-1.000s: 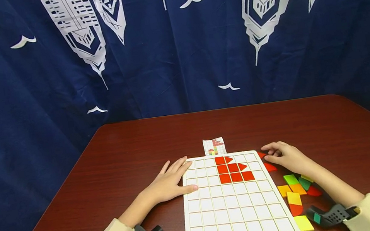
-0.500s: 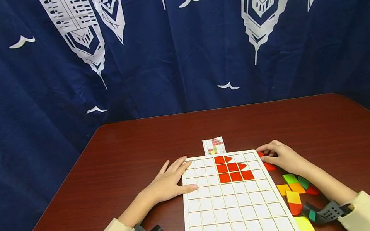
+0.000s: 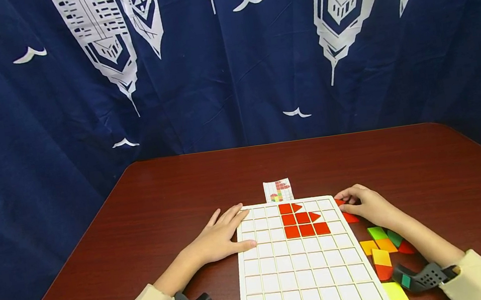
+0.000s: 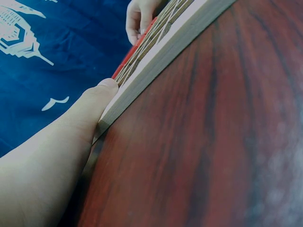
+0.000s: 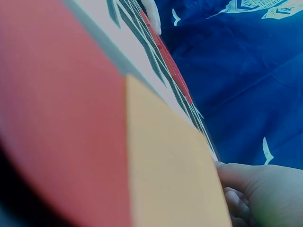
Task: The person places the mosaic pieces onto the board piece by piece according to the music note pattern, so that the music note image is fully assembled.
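Note:
A white grid board (image 3: pixel 302 268) lies on the table, with red square tiles (image 3: pixel 307 230) and red triangle tiles (image 3: pixel 315 216) in its upper rows. My left hand (image 3: pixel 216 239) rests on the board's left edge, fingers spread and straight, the thumb over the border. Beyond the upper right corner, my right hand (image 3: pixel 366 204) has thumb and index finger at either side of a red triangle tile (image 3: pixel 339 202), seemingly pinching it; the fingertips partly hide it. Just below lies another red tile (image 3: pixel 351 217). In the right wrist view, the right fingertips are hidden behind the board.
Several loose tiles lie right of the board under my right forearm: a light green tile (image 3: pixel 376 233), an orange tile (image 3: pixel 387 245), a dark green tile (image 3: pixel 394 237) and a yellow tile (image 3: pixel 395 292). A small printed pattern card (image 3: pixel 278 190) sits behind the board.
My right hand has shifted slightly left, bringing its fingers to the red triangle tile beside the board; over the last half second it has barely moved. The left hand stays in place.

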The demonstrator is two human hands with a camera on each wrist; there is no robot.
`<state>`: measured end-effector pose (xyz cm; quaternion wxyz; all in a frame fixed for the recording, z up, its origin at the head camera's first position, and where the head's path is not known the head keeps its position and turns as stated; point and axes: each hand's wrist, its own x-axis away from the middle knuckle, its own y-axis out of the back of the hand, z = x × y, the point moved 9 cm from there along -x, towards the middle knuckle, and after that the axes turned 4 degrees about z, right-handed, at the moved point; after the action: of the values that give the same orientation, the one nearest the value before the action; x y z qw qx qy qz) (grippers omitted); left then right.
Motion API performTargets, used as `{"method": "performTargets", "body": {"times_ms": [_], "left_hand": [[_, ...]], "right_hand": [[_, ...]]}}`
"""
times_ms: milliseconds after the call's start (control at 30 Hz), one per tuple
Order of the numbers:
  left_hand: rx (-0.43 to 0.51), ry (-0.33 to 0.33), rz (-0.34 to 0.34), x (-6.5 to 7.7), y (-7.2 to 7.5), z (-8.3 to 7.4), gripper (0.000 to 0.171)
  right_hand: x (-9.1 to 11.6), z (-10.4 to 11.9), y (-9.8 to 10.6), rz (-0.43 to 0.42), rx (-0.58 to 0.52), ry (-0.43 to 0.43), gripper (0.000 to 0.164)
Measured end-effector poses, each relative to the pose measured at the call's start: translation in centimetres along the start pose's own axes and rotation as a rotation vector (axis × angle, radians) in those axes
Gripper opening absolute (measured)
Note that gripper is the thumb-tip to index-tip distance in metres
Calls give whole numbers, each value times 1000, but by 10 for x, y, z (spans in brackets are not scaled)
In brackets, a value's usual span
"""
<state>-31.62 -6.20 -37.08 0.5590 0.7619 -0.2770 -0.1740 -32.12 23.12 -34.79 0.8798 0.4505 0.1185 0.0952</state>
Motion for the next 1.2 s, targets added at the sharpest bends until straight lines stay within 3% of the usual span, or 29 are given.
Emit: {"method": "performTargets", "body": {"times_ms": [533, 700, 967, 1200], "left_hand": [[-2, 15, 4, 0, -3, 2, 84], [-3, 12, 4, -1, -1, 1, 84], [-2, 17, 6, 0, -2, 1, 84], [-4, 4, -6, 0, -1, 1, 83]], "right_hand": [[1, 3, -1, 29, -71, -53, 16], [9, 9, 3, 17, -108, -51, 20], [24, 9, 0, 91, -202, -62, 27], [31, 22, -8, 168, -290, -3, 27]]}}
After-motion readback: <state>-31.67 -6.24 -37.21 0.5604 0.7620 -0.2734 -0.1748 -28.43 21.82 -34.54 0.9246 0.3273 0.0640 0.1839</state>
